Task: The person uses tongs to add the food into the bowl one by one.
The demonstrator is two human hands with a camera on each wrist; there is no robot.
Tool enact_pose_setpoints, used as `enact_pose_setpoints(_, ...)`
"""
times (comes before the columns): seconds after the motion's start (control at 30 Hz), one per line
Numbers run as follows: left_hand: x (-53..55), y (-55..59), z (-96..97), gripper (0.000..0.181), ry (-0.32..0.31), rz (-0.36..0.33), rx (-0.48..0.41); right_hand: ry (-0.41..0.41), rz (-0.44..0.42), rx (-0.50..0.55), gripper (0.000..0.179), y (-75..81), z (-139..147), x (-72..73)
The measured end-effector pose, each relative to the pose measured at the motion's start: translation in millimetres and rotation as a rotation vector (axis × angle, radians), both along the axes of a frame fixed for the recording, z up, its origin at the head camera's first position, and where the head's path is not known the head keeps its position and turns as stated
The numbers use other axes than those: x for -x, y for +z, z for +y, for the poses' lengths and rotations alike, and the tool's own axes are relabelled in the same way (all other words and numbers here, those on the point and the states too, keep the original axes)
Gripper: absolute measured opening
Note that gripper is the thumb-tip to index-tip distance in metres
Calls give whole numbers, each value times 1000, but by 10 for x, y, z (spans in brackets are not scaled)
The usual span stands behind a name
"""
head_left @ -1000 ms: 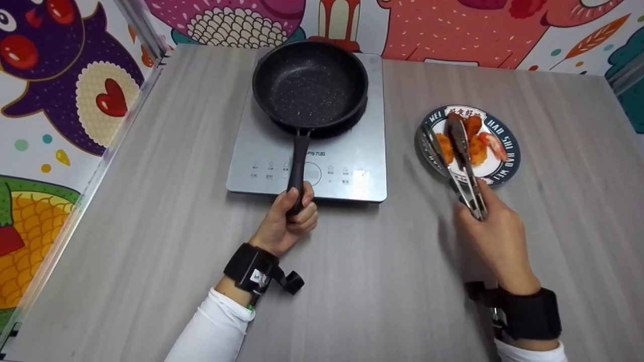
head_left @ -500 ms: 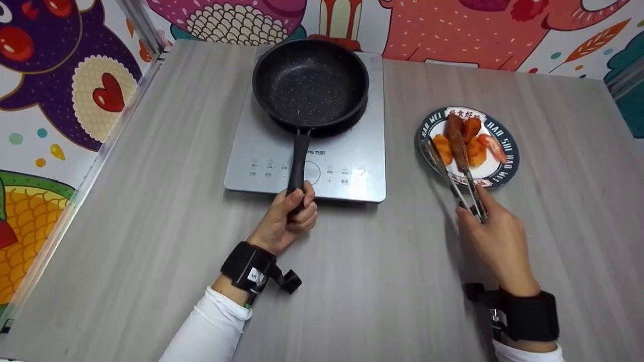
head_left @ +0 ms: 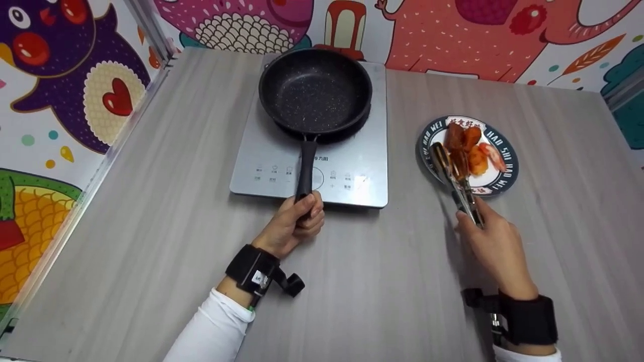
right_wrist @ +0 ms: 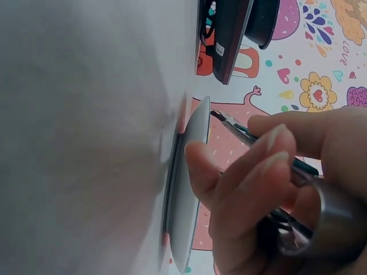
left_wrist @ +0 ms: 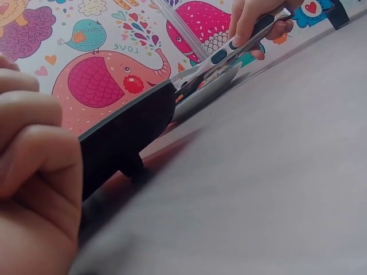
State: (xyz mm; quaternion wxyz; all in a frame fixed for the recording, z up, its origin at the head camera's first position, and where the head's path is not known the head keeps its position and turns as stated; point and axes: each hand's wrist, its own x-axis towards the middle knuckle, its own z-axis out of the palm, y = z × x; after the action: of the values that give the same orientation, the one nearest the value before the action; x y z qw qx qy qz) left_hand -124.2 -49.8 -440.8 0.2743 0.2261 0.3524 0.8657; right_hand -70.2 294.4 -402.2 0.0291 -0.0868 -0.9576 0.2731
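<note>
A black frying pan point(head_left: 317, 93), flecked with pale specks, stands out against the silver-grey cooktop point(head_left: 357, 166); the bench point(head_left: 166, 166) is streaked grey like wood grain; a white plate point(head_left: 508, 168) wears a dark blue rim with white lettering and red characters, its food point(head_left: 478, 160) orange, brown and pinkish red; tongs point(head_left: 459, 190) gleam silver; white sleeves point(head_left: 211, 327) meet black wristbands point(head_left: 529, 319); on the wall point(head_left: 378, 37), a purple bird point(head_left: 63, 85) bears a red heart point(head_left: 117, 96); an elephant point(head_left: 443, 42) glows white-flecked coral.

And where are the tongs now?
In the head view, the tongs are right of the cooktop, gripped by the right hand, tips over the left side of the plate.
</note>
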Motion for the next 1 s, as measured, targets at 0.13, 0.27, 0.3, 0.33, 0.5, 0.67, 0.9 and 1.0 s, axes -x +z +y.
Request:
enact_pose_setpoints(0.13, -9, -17, -1, 31, 8, -5, 23, -7, -25, 6, 61, -6, 6, 36)
enact_pose_setpoints(0.27, 2, -27, 3, 32, 8, 17, -16, -13, -44, 6, 64, -2, 11, 65)
enact_pose_setpoints(0.3, 9, -27, 8, 33, 7, 23, -26, -11, -47, 6, 65, -3, 12, 70)
enact_pose_setpoints(0.33, 16, -28, 13, 35, 5, 28, -33, -8, -52, 9, 65, -3, 14, 74)
enact_pose_setpoints(0.5, 53, -5, 41, 43, 2, 10, -26, -2, -72, 14, 69, 8, 14, 89)
enact_pose_setpoints(0.67, 59, 29, 25, 54, 16, -51, -22, -12, -72, 13, 72, 8, -53, 124)
enact_pose_setpoints(0.9, 26, 35, -25, 57, 50, -91, -25, -25, -74, 33, 68, -9, -130, 130)
enact_pose_setpoints(1.0, 21, 39, -26, 56, 50, -95, -27, -34, -81, 49, 66, -8, -129, 122)
